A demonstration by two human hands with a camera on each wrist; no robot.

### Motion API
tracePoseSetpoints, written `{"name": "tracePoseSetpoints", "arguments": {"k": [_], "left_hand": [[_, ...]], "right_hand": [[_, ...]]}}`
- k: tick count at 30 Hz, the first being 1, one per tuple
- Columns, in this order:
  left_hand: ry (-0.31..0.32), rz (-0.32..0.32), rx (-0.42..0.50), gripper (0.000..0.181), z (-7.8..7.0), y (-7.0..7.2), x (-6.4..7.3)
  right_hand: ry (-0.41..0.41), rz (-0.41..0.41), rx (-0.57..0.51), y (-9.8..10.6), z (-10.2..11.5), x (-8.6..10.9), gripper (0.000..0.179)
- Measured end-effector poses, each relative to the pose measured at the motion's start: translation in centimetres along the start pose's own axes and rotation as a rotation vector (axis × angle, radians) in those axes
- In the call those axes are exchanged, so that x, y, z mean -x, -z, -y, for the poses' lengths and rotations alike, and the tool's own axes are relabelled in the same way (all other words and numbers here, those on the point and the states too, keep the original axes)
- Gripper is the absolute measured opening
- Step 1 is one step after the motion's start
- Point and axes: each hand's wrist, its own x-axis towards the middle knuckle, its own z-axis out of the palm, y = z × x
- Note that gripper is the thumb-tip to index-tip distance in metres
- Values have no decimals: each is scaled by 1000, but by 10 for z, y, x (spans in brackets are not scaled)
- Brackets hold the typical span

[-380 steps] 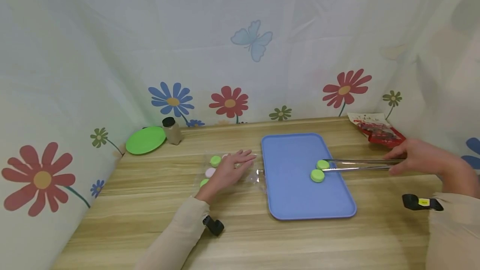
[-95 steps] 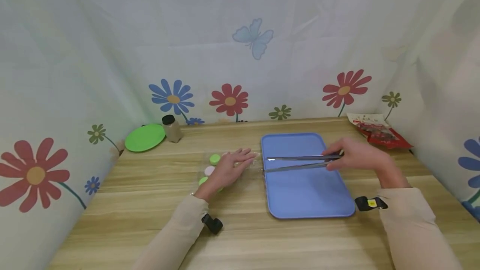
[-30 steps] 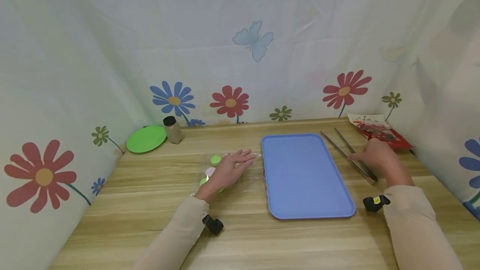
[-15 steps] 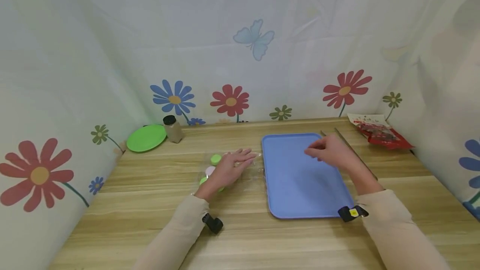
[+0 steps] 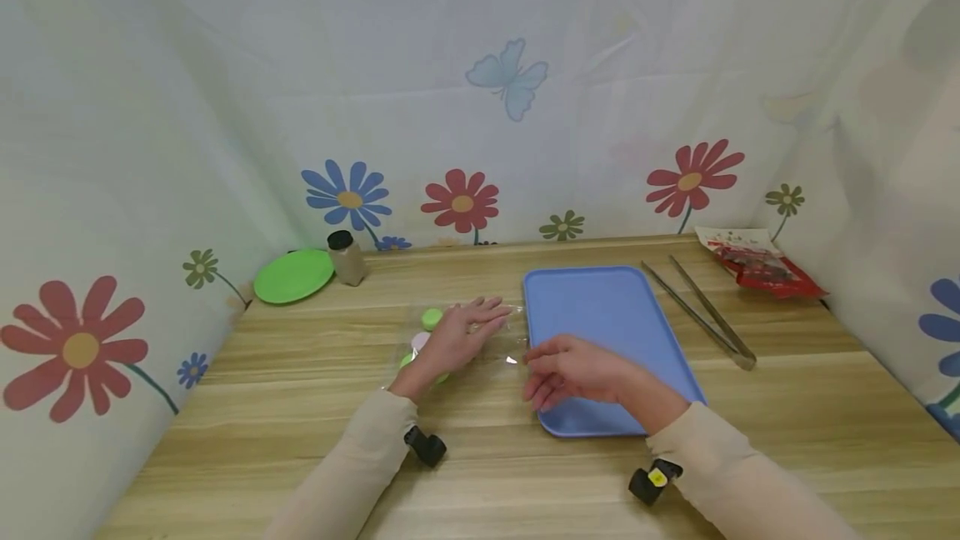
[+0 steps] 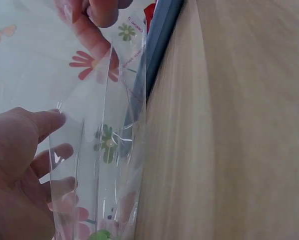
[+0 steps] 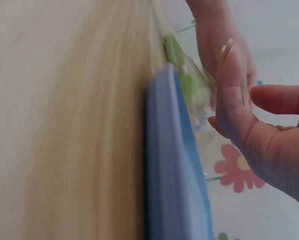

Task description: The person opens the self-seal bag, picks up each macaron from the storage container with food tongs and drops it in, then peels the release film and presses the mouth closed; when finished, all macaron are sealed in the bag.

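Note:
My left hand [image 5: 453, 344] rests with fairly straight fingers on a clear plastic bag [image 5: 495, 369]. Inside the bag are several round, macaron-like pieces, green [image 5: 431, 319] and pale pink [image 5: 420, 342]; the hand partly covers them. In the left wrist view, the transparent bag [image 6: 92, 165] stands slightly raised beside my fingers. My right hand [image 5: 577, 369] hovers at the left edge of the blue tray [image 5: 600, 307], near the bag's right end, holding nothing. Its fingers are loosely bent; whether they touch the plastic I cannot tell. The metal tongs [image 5: 744, 360] lie spread right of the tray.
At the back left, a green plate [image 5: 292, 277] leans near a black-capped jar [image 5: 347, 263]. A red and white packet [image 5: 757, 265] lies at the back right. A flower-printed curtain [image 5: 502, 132] encloses the wooden table's back and sides.
Two green pieces on the tray at first are gone from it. My right hand has put the tongs down right of the tray and moved left to the bag. My left hand stays put.

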Motion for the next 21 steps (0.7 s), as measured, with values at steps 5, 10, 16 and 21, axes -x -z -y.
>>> {"name": "tracePoseSetpoints", "arguments": {"k": [5,10,16,21], "left_hand": [[0,7,-7,35,0,1,-1],[24,12,14,37,-2,3,-2],[54,32,30,38,-2,9,-2],[57,94,10,37,-2,28,-8]], "right_hand": [[-48,37,-151,-11,-9,-7,49],[-75,52,-214,-16,-13,-10,58],[-56,55,-217,-17,-12,-9,61],[-52,55,-184,-18,-10,-8,56]]}}
